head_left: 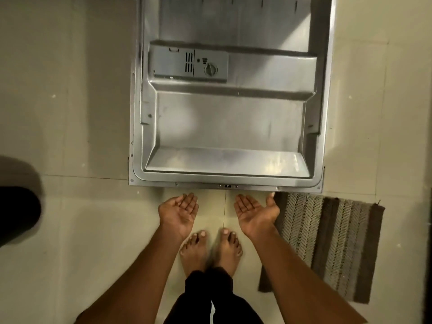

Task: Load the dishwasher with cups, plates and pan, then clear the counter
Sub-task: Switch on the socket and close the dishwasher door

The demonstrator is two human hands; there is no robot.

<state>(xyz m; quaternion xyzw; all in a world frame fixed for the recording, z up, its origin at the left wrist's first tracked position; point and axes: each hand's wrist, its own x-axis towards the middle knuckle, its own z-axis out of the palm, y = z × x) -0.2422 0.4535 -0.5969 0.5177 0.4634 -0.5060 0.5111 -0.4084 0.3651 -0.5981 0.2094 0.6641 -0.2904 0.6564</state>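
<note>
both hands, left (178, 212) and right (256, 215), hang palm-up, fingers spread and holding nothing, just short of the lowered dishwasher door (224, 127), whose edge could catch shins or bare feet (210, 251); no dishes show.

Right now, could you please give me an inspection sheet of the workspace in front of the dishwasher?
Surface: pale tiled floor; no counter in view.
Job's things: dishwasher door fully lowered, detergent dispenser closed; no cups, plates or pan seen.
Clutter: striped mat on the floor at right; dark object at left edge, unidentifiable.
Hands: left hand and right hand palm up, fingers relaxed, holding nothing, just below the door's edge.
Cables: nothing seen.
Surroundings: bare feet on the tiles.
</note>
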